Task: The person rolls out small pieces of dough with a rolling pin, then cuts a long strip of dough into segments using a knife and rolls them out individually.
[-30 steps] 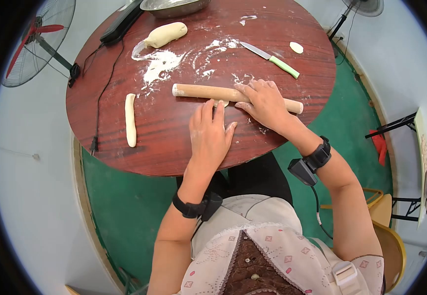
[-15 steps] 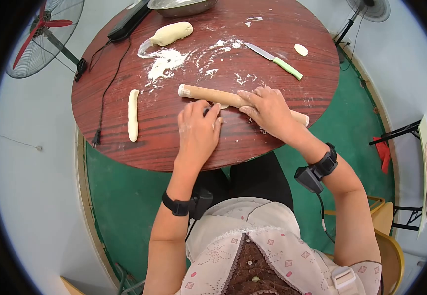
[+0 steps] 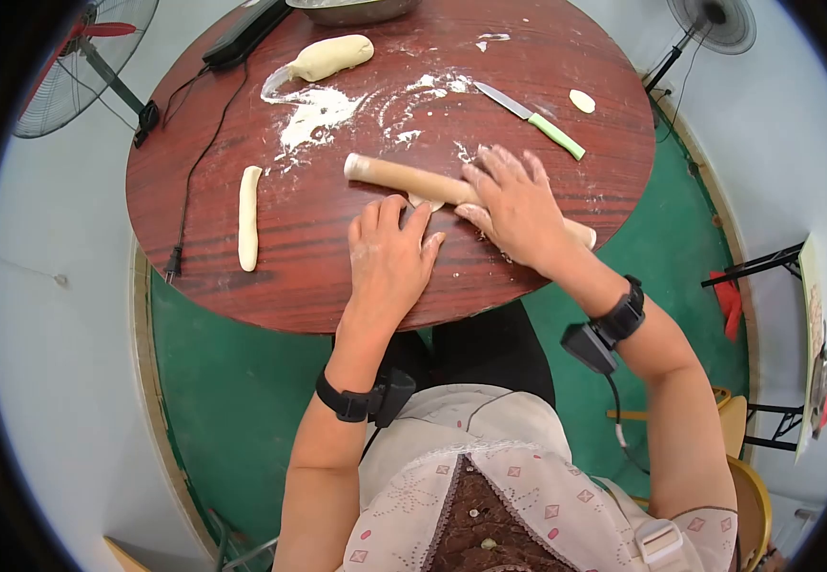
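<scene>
A wooden rolling pin (image 3: 396, 177) lies aslant on the table, its near right end passing under my right hand (image 3: 520, 212). That hand is flat over the pin with fingers stretched and spread, slightly blurred. A small flat piece of dough (image 3: 427, 202) shows partly beneath the pin; the rest of it is hidden. My left hand (image 3: 390, 250) rests palm down just in front, its index fingertip touching the dough's near edge and its thumb apart. To the left lies a rope of dough (image 3: 249, 219).
The round red-brown table (image 3: 308, 276) carries a larger dough log (image 3: 332, 58), scattered flour (image 3: 318, 119), a green-handled knife (image 3: 554, 135), a small dough slice (image 3: 582, 101) and a metal basin (image 3: 354, 10). A black cord (image 3: 205, 157) runs along the left. Fans stand beyond both sides.
My right fingers have stretched forward over the rolling pin, which has shifted slightly away from me. My left thumb and index have moved a little right, and more of the dough shows.
</scene>
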`<control>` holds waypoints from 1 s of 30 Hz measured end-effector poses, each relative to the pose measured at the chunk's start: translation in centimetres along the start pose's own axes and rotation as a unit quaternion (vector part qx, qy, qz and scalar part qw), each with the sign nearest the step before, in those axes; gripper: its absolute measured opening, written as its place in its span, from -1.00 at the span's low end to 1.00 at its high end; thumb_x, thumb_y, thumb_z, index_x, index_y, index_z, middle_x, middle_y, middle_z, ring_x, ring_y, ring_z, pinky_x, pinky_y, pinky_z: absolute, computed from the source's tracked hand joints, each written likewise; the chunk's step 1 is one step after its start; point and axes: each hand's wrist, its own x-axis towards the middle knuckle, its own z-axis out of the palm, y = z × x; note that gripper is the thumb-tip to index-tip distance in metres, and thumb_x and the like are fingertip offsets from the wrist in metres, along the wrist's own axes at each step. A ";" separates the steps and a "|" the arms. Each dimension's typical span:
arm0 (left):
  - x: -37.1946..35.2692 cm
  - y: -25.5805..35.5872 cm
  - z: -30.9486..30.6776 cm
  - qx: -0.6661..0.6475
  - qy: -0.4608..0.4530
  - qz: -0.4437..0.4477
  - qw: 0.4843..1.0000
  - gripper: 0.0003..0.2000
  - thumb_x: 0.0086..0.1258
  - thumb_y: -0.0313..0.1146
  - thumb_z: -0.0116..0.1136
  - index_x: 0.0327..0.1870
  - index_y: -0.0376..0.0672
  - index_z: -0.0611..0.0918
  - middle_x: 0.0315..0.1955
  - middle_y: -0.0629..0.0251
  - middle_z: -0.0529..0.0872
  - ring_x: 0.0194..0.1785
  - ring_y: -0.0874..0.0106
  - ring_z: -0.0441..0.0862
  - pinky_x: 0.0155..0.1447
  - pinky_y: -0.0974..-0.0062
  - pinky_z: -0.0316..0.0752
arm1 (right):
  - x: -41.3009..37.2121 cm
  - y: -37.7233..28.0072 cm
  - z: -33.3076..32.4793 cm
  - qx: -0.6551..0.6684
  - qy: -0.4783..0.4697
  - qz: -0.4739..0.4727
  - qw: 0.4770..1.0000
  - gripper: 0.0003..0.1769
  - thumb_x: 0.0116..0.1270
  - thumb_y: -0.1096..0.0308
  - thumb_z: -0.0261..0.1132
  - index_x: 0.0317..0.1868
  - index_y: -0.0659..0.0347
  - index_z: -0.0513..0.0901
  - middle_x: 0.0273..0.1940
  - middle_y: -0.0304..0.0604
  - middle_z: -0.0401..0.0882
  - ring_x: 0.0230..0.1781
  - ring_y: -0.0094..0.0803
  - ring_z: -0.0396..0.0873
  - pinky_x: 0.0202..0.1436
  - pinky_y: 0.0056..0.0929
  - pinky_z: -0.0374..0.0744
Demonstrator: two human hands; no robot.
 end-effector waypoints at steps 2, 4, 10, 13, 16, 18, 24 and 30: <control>0.0 -0.1 0.1 -0.008 -0.002 0.008 1.000 -0.65 0.22 -0.26 0.30 0.03 -0.14 0.65 -0.03 0.19 0.59 0.08 0.18 0.46 0.15 0.19 0.30 | 1.0 0.7 -0.4 0.040 -0.040 0.027 0.998 -0.42 0.35 -0.05 0.20 0.19 0.21 0.52 0.18 0.02 0.47 0.23 -0.10 0.40 0.27 -0.04 0.31; 0.3 -0.4 -0.2 -0.021 -0.020 0.027 0.999 -0.64 0.22 -0.27 0.30 0.04 -0.15 0.65 -0.01 0.20 0.60 0.10 0.18 0.46 0.15 0.18 0.32 | 1.8 1.8 0.2 0.083 -0.020 0.007 0.996 -0.47 0.27 -0.03 0.30 0.08 0.19 0.58 -0.02 -0.06 0.60 0.01 -0.14 0.51 0.06 -0.17 0.40; 1.6 -3.9 -2.9 -0.031 -0.104 0.115 0.987 -0.64 0.27 -0.35 0.23 0.11 -0.15 0.60 0.06 0.21 0.61 0.16 0.17 0.47 0.21 0.16 0.34 | 2.6 3.1 -1.3 0.168 -0.087 0.051 0.981 -0.59 0.30 0.04 0.29 -0.03 0.18 0.63 -0.17 -0.06 0.66 -0.07 -0.14 0.57 0.04 -0.16 0.41; 1.4 -3.2 -3.6 -0.054 -0.099 0.071 0.991 -0.64 0.28 -0.37 0.22 0.11 -0.15 0.60 0.01 0.20 0.61 0.12 0.19 0.48 0.16 0.18 0.35 | 1.8 1.7 -1.4 0.182 -0.045 0.005 0.982 -0.59 0.32 0.05 0.27 0.03 0.15 0.63 -0.17 -0.06 0.65 -0.07 -0.15 0.57 0.04 -0.15 0.40; -0.2 -1.3 -2.3 -0.030 -0.060 0.031 0.997 -0.59 0.24 -0.28 0.29 0.12 -0.14 0.60 -0.12 0.20 0.56 0.00 0.19 0.47 0.07 0.21 0.35 | 1.2 0.6 -0.5 0.147 -0.031 -0.033 0.988 -0.58 0.33 0.06 0.26 0.11 0.09 0.62 -0.17 -0.08 0.61 -0.06 -0.16 0.53 0.05 -0.15 0.40; -0.7 -0.6 -1.4 0.000 -0.031 0.007 1.000 -0.54 0.22 -0.18 0.32 0.14 -0.12 0.60 -0.14 0.22 0.52 -0.03 0.21 0.44 0.06 0.23 0.32 | 1.5 0.3 -0.8 0.128 -0.048 -0.036 0.990 -0.58 0.37 0.15 0.24 0.19 0.08 0.60 -0.09 -0.11 0.52 0.01 -0.18 0.46 0.14 -0.19 0.35; 0.0 0.9 -0.8 0.028 -0.028 -0.050 0.998 -0.51 0.22 -0.10 0.31 0.16 -0.11 0.61 -0.10 0.21 0.52 -0.01 0.21 0.41 0.10 0.21 0.28 | 3.7 2.3 0.6 0.075 -0.061 -0.006 0.995 -0.53 0.50 0.04 -0.02 0.21 0.08 0.57 0.07 -0.03 0.49 0.12 -0.10 0.41 0.20 -0.12 0.32; -0.2 0.2 -0.4 0.032 -0.007 -0.035 0.999 -0.52 0.22 -0.09 0.31 0.13 -0.10 0.63 -0.07 0.16 0.52 0.01 0.19 0.40 0.11 0.19 0.28 | 1.8 0.2 0.8 0.068 -0.045 -0.010 0.997 -0.33 0.46 -0.17 -0.02 0.35 0.14 0.40 0.32 0.13 0.35 0.38 -0.01 0.26 0.39 0.08 0.19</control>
